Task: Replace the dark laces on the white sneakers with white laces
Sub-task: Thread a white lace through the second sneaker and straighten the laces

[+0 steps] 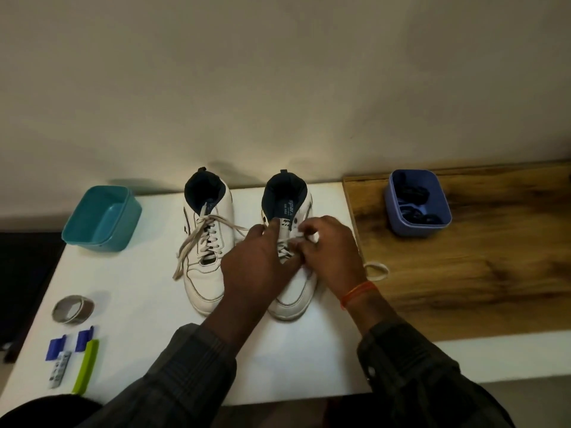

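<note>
On white table (148, 304): right sneaker (290, 242), tongue reads "spar…". Both hands close together, left hand (259, 261) and right hand (330, 251) pinching white lace (375, 271). Bare table near front edge.

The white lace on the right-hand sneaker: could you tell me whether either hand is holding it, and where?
The right hand pinches the white lace near the upper eyelets of the sneaker; the left hand covers the lacing, its grip hidden.

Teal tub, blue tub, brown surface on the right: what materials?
Teal tub: looks like moulded plastic, smooth semi-gloss walls with rounded corners. Blue tub: same kind of plastic, more matte, dark laces inside. Brown surface: wood grain with slight sheen; solid wood or laminate, cannot tell.
</note>
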